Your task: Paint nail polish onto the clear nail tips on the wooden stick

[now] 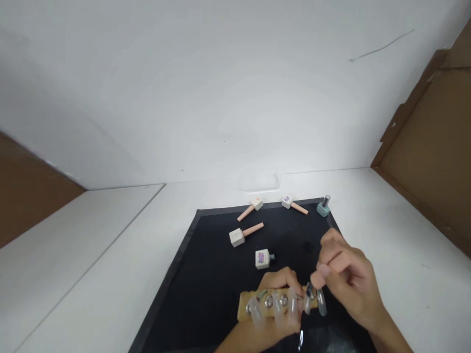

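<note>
My left hand (pixel 272 314) is closed around a tan holder bar (pixel 274 304) that carries several clear artificial nail tips on silver mounts. Close to the bar's right end my right hand (pixel 346 279) pinches a pale pink brush cap (pixel 319 278), its tip near the clear nail tip (pixel 321 301) there. Just beyond the hands an open polish bottle (pixel 263 258) with a white cube body lies on the black mat (pixel 206 274).
Three capped polish bottles with pink handles (pixel 243 234) (pixel 251 208) (pixel 293 204) lie at the mat's far side. A teal bottle (pixel 324 207) stands upright at the far right corner. White tabletop surrounds the mat; a brown cardboard panel (pixel 430 152) stands right.
</note>
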Demonstrator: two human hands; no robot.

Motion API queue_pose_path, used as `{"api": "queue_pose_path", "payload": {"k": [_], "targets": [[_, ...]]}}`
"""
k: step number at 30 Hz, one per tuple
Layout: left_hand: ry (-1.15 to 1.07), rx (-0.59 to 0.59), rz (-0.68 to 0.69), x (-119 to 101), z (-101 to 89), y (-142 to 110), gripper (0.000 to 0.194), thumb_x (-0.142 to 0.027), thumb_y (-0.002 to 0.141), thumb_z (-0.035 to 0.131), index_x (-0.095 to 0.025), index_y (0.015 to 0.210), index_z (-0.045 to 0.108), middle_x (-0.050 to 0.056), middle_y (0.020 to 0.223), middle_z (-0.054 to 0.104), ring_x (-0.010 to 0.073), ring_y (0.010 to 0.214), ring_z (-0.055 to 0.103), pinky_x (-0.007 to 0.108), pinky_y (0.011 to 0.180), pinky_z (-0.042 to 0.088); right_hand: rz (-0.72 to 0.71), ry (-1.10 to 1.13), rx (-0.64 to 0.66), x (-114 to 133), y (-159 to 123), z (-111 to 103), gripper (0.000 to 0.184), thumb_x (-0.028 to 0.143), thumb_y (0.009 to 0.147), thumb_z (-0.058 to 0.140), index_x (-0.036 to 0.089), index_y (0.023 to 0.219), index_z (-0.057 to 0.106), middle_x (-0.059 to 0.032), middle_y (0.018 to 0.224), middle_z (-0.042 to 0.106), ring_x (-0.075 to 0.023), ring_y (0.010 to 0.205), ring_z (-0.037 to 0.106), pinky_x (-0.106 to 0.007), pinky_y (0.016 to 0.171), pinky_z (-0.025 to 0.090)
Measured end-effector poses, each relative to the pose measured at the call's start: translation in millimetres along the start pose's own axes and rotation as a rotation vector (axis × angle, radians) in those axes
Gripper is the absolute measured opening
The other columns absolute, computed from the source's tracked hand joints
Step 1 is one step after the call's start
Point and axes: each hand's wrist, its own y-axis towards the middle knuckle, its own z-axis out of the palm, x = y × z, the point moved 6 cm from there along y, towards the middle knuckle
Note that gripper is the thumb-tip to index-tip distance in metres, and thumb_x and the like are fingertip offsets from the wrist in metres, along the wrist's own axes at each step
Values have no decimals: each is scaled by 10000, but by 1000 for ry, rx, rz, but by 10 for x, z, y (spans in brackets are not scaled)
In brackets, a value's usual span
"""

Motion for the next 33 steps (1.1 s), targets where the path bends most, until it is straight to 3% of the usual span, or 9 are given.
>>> {"api": "queue_pose_path", "payload": {"k": [2,7,12,15,19,24,26,29,33], "targets": [[30,19,24,6,-8,-2,171,-278,740,687,-192,634,585,-27,562,534,122,563,521,221,558,388,-26,19,-55,6,-9,-32,312,230,961,507,220,649,500,34,566,597,-133,550,475,-320,583,405],[311,-14,40,22,-28,-22,195,-235,729,643,-196,585,519,-43,538,518,97,499,468,215,547,398,-29,76,62,-14,-23,38,310,224,948,524,218,640,491,42,558,580,-120,516,467,-322,582,400],[455,-47,146,-154,36,14,186,-149,672,567,-202,552,435,-47,514,494,95,476,457,209,513,372,-41,91,14,-17,-34,-7,311,259,965,504,224,657,474,46,556,583,-123,513,467,-331,596,404],[440,6,174,-236,97,47,188,-139,673,554,-202,561,418,-49,516,492,86,467,456,197,490,359,-23,95,120,-25,-33,46,323,227,951,510,219,635,444,47,548,584,-121,504,462,-325,575,391],[490,-33,215,-199,50,29,164,-139,689,557,-200,570,462,-45,522,518,83,456,441,200,502,374,-8,22,-1,-45,-28,-28,282,114,898,539,222,647,470,39,579,598,-132,552,481,-326,593,394],[528,-32,161,-84,10,0,161,-145,705,595,-199,588,499,-30,566,564,109,535,514,210,551,413,-37,101,135,-23,-27,47,296,104,868,564,212,626,433,63,553,585,-103,501,459,-306,576,391],[504,-34,161,-96,26,1,156,-143,710,582,-198,588,501,-33,562,562,105,528,516,205,544,412,3,23,81,-50,-32,12,284,88,875,554,215,636,466,45,579,599,-121,550,478,-307,579,393],[448,-35,161,-126,40,6,162,-139,685,594,-195,578,487,-43,546,549,92,494,501,198,519,398,-14,31,-9,-38,-34,-35,262,139,921,533,223,675,503,34,597,604,-132,571,492,-320,593,399],[430,-5,157,-116,28,-6,166,-143,703,590,-192,579,492,-36,565,558,95,515,516,212,563,417,-31,114,111,-11,-27,49,325,257,963,512,215,643,474,48,553,574,-113,510,455,-314,573,391]]}}
